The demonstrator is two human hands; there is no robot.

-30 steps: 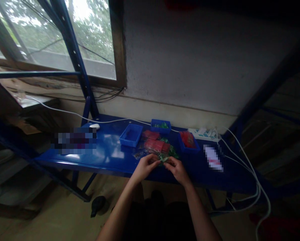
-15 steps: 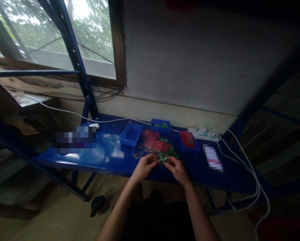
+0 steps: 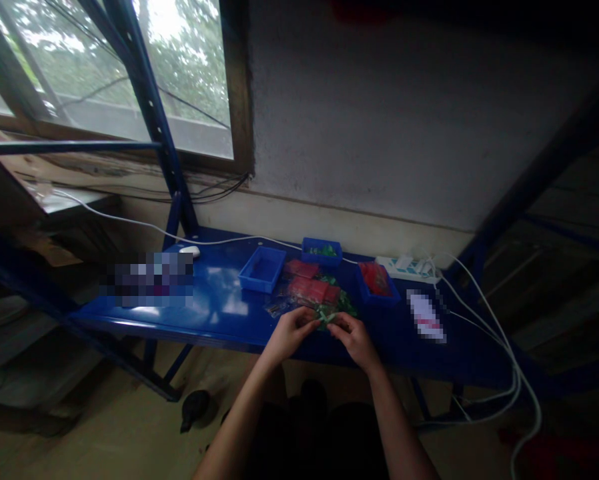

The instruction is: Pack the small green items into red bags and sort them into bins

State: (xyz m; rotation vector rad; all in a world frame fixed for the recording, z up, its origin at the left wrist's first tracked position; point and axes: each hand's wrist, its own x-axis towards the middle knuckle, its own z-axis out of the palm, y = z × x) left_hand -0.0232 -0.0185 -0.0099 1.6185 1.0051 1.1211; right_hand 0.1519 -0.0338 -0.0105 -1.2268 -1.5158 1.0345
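Observation:
My left hand (image 3: pixel 295 328) and my right hand (image 3: pixel 350 335) meet at the front edge of the blue table (image 3: pixel 204 320). Between their pinched fingertips is a small green packet (image 3: pixel 325 319), held from both sides. Just beyond my fingers lie red packets (image 3: pixel 308 289) in a loose pile, with green packets (image 3: pixel 347 303) at its right and clear ones (image 3: pixel 278 307) at its left. The print on the packets is too small to tell.
Behind the pile are an unfilled blue bin (image 3: pixel 262 270), a bin of green packets (image 3: pixel 321 252) and one with red packets (image 3: pixel 377 280). A power strip (image 3: pixel 407 268) with white cables stands back right. Blurred items (image 3: pixel 149 277) lie left, another (image 3: pixel 426 316) right.
The view has shifted very slightly. Both hands keep nearly the same place and still hold the green packet.

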